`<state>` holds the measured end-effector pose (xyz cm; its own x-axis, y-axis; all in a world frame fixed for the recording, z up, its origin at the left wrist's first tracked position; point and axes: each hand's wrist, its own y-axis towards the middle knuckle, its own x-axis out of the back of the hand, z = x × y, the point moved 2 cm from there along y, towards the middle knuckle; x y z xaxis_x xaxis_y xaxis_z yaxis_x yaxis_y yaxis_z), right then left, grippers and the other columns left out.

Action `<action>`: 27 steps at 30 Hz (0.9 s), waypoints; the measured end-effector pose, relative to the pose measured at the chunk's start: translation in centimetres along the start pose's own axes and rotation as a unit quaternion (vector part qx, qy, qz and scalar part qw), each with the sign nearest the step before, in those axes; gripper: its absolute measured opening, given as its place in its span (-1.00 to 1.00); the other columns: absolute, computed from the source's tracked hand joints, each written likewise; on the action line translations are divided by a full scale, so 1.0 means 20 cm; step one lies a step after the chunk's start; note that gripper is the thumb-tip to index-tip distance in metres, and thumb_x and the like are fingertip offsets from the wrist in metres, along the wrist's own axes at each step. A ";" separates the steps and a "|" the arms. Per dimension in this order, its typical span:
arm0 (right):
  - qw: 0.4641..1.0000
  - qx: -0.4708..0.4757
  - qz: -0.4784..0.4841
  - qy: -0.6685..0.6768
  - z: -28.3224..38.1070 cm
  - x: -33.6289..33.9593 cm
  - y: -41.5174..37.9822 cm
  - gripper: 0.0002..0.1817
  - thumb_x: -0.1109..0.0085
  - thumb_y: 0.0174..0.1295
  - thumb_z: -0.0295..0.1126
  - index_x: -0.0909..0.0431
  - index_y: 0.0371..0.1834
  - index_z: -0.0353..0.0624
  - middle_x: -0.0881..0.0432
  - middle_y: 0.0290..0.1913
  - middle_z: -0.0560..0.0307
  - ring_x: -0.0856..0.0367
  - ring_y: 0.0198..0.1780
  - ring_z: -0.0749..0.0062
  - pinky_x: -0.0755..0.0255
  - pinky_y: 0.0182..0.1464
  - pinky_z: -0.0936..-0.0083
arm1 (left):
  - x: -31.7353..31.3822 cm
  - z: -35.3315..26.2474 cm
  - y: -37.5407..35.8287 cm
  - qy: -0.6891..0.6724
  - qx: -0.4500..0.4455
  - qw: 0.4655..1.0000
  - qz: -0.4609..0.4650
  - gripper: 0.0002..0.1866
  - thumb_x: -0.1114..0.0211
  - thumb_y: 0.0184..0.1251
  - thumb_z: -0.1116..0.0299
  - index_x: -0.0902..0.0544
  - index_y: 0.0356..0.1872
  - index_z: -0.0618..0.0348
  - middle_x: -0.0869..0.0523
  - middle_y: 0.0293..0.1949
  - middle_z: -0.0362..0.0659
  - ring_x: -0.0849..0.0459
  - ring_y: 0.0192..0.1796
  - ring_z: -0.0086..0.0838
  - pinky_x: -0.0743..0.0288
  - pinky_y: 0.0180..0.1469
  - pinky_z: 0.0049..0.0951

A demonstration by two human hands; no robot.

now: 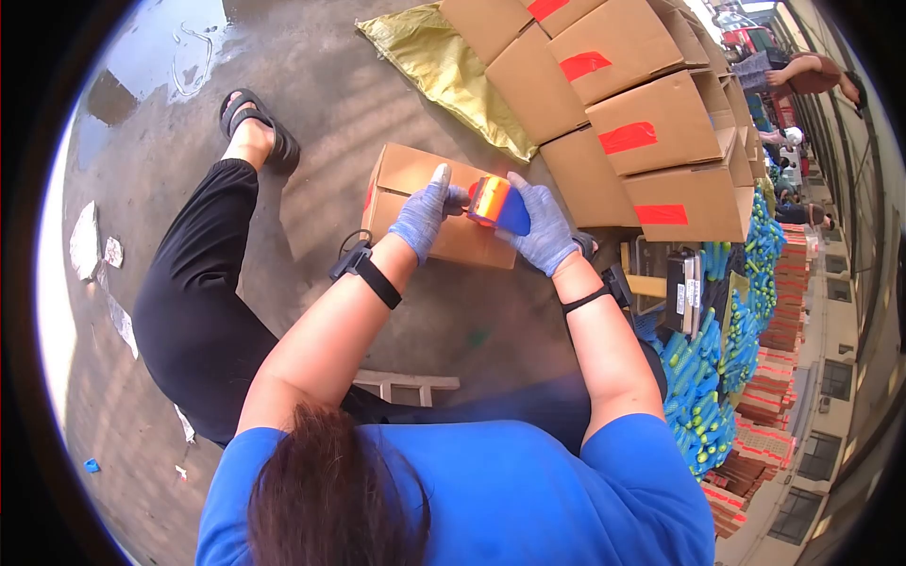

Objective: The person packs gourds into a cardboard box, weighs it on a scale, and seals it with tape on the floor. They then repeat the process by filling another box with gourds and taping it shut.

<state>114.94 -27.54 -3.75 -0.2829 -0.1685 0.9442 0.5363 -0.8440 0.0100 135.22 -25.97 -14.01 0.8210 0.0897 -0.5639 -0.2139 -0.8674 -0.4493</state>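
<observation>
My right hand (545,226), in a grey glove, is closed around a tape dispenser (497,202) with an orange-yellow face and a blue side. My left hand (422,219), gloved too, is just left of it. Its thumb points up, and its bent fingers reach the dispenser's red edge; what they pinch there is too small to make out. Below both hands a brown cardboard box (401,170) lies on the floor, its top flaps meeting at a seam.
Stacked cardboard boxes (651,94) with red tape patches stand at the upper right, beside a yellow woven sack (453,75). Blue-netted produce (698,396) is heaped on the right. A low wooden frame (415,382) is near my legs. Several people are farther off.
</observation>
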 end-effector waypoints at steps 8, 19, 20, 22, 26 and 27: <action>1.000 -0.011 0.003 -0.019 0.03 0.00 0.01 0.03 -0.63 -0.14 -0.19 -0.29 0.48 -0.11 -0.57 0.01 -0.13 -0.53 0.05 -0.10 -0.46 0.17 0.14 | -0.10 -0.06 -0.06 -0.063 0.074 0.995 -0.015 -0.66 -0.22 0.46 -0.07 -0.70 -0.17 -0.03 -0.74 -0.26 -0.33 -0.64 -0.22 -0.63 -0.42 -0.17 -0.54; 0.995 0.058 -0.074 -0.013 0.09 0.05 0.02 -0.22 -0.52 -0.07 -0.25 -0.41 0.28 -0.18 -0.66 -0.11 -0.14 -0.61 -0.12 -0.15 -0.53 -0.06 0.04 | -0.10 -0.02 -0.06 -0.054 0.058 0.993 0.089 -0.78 -0.36 0.41 0.00 -0.72 -0.25 -0.13 -0.71 -0.36 -0.44 -0.55 -0.38 -0.75 -0.40 -0.30 -0.68; 0.996 0.056 -0.075 -0.013 0.09 0.04 0.01 -0.22 -0.52 -0.07 -0.25 -0.41 0.28 -0.18 -0.66 -0.11 -0.14 -0.61 -0.12 -0.15 -0.53 -0.06 0.04 | -0.12 -0.01 -0.07 -0.052 0.059 0.993 0.090 -0.78 -0.36 0.41 0.00 -0.72 -0.25 -0.13 -0.71 -0.36 -0.44 -0.55 -0.38 -0.75 -0.40 -0.30 -0.68; 0.995 0.051 -0.082 -0.019 0.08 0.03 0.00 -0.23 -0.53 -0.08 -0.26 -0.42 0.26 -0.18 -0.67 -0.08 -0.11 -0.61 -0.12 -0.15 -0.53 -0.05 0.05 | -0.13 0.00 -0.08 -0.085 0.064 0.994 0.024 -0.80 -0.35 0.43 0.03 -0.72 -0.24 -0.13 -0.72 -0.36 -0.43 -0.56 -0.38 -0.74 -0.39 -0.32 -0.68; 0.997 0.034 -0.063 0.001 0.08 0.03 -0.01 -0.23 -0.53 -0.09 -0.27 -0.41 0.25 -0.17 -0.66 -0.05 -0.11 -0.60 -0.10 -0.14 -0.51 0.00 0.07 | -0.10 0.06 -0.03 -0.098 0.069 0.992 0.038 -0.82 -0.33 0.45 0.07 -0.72 -0.25 -0.13 -0.72 -0.37 -0.43 -0.56 -0.37 -0.73 -0.38 -0.32 -0.68; 0.997 0.040 -0.062 0.003 0.06 0.02 -0.02 -0.13 -0.58 -0.13 -0.26 -0.37 0.34 -0.16 -0.62 -0.01 -0.11 -0.56 -0.02 -0.12 -0.48 0.09 0.10 | -0.11 0.07 -0.02 -0.106 0.057 0.992 0.029 -0.83 -0.31 0.47 0.11 -0.72 -0.23 -0.08 -0.72 -0.36 -0.41 -0.57 -0.35 -0.71 -0.42 -0.28 -0.66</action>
<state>115.64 -26.66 -3.04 -0.3548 -0.0683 0.9325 0.5588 -0.8151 0.1529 132.89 -25.09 -13.53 0.6783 0.1525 -0.7188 -0.3259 -0.8143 -0.4803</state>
